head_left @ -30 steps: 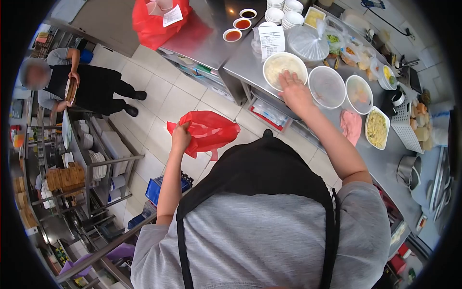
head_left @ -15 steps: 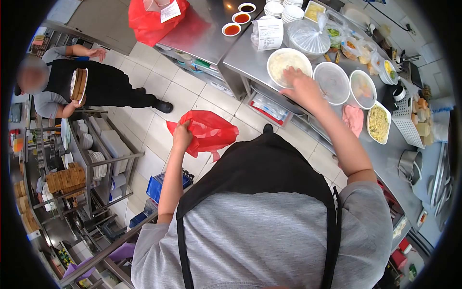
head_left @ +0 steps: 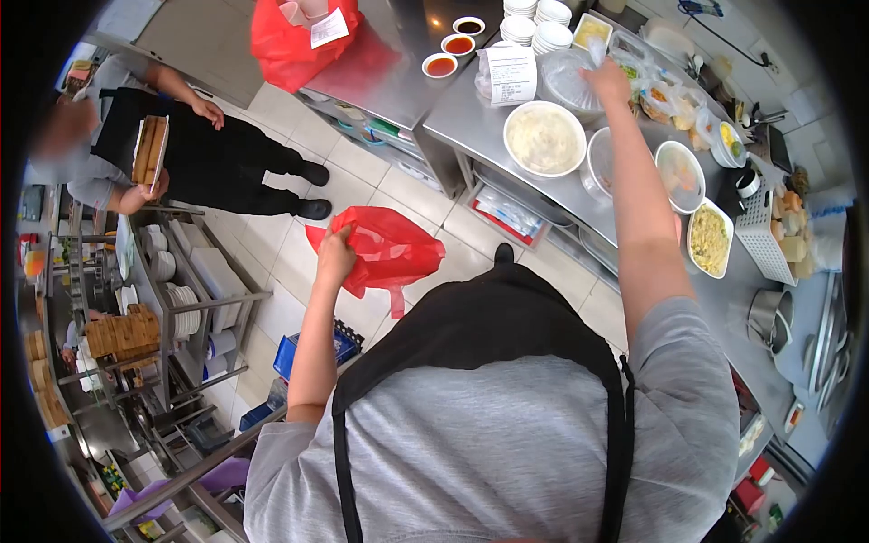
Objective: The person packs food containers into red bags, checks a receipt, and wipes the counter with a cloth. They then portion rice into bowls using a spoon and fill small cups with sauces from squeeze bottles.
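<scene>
Right fingers (head_left: 593,77) pinch the clear bag (head_left: 563,80) at its neck on the desk (head_left: 463,125); left fingers (head_left: 341,236) grip the red bag (head_left: 398,250) by one edge.

Grey shirt (head_left: 489,443), short sleeves (head_left: 681,362), black apron (head_left: 489,317), 2 thin straps (head_left: 344,462), black shoe (head_left: 503,254)

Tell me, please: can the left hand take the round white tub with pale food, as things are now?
Probably not yet: the left hand is closed on the red bag, away from the counter. Nothing appears to block the tub's near side, so a freed hand might reach it.
</scene>
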Demonstrator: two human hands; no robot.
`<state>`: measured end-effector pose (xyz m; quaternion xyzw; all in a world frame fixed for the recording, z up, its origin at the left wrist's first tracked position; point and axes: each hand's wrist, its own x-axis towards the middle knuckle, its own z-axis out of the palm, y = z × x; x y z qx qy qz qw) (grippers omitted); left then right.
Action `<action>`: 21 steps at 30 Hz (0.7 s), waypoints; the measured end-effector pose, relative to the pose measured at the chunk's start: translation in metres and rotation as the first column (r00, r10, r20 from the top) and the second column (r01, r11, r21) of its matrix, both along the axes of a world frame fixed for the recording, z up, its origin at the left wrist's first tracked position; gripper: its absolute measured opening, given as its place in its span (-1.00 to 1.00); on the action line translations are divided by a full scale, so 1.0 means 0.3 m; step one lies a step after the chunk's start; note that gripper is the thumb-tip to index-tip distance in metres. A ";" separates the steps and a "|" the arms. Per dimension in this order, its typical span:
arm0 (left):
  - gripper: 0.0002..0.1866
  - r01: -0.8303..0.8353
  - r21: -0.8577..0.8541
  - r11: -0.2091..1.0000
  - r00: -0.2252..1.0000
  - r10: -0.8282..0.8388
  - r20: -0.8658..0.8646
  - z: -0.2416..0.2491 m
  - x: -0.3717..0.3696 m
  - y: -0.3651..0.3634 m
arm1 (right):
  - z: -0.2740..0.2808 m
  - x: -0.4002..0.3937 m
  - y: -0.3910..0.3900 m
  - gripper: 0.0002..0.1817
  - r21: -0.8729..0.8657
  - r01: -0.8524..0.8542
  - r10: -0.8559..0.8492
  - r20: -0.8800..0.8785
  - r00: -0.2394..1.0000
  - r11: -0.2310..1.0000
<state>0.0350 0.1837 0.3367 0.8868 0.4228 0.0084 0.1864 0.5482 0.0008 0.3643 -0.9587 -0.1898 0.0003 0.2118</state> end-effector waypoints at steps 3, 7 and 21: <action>-0.51 0.033 0.029 0.999 0.997 -0.035 0.074 0.079 -0.011 0.034 | -0.048 0.037 -0.006 -0.43 0.124 0.023 -0.024 0.010 1.000 0.992; -0.52 0.027 -0.010 1.000 0.986 -0.025 0.164 0.215 -0.010 0.079 | -0.250 0.238 0.002 -0.64 0.543 0.059 -0.090 0.032 0.995 0.838; -0.42 0.147 -0.291 0.945 0.964 -0.072 0.254 0.603 0.070 0.324 | 0.438 -0.023 -0.103 -0.77 0.601 -0.253 -0.019 0.408 0.913 0.758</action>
